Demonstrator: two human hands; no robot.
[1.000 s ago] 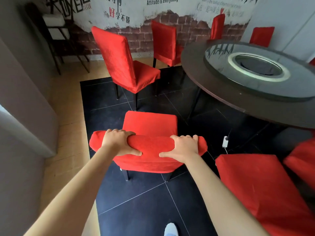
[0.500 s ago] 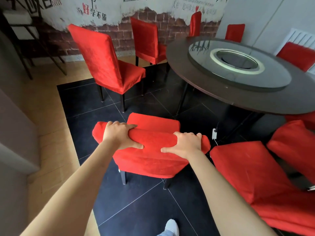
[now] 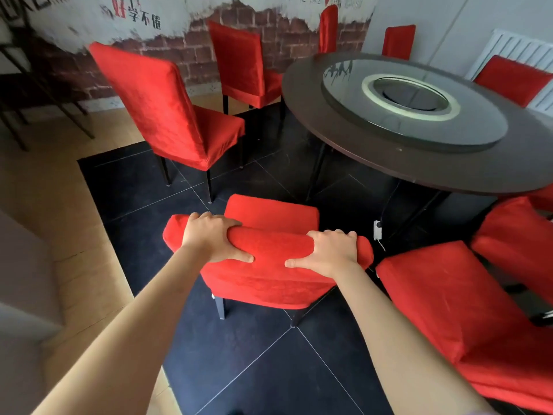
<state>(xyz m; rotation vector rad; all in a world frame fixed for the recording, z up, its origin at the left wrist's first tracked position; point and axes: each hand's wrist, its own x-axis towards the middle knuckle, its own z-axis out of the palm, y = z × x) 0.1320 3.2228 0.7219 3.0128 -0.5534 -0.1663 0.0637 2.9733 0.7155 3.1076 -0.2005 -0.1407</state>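
The chair point(image 3: 263, 283), just short of the round table point(image 3: 419, 175), is gripped at its top edge by the left hand point(image 3: 212, 238) and right hand point(image 3: 326, 253), with fingers curled over it. It is best pushed evenly toward the table, so that the neighbouring chair point(image 3: 449, 301) is not struck.

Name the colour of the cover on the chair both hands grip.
The chair cover is red, clearest in the head view.

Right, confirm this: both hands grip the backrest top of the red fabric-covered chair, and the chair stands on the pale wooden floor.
Wrong floor. The left hand and right hand do grip the backrest top of the red fabric-covered chair, but the chair stands on the black tiled floor; the head view shows its legs there.
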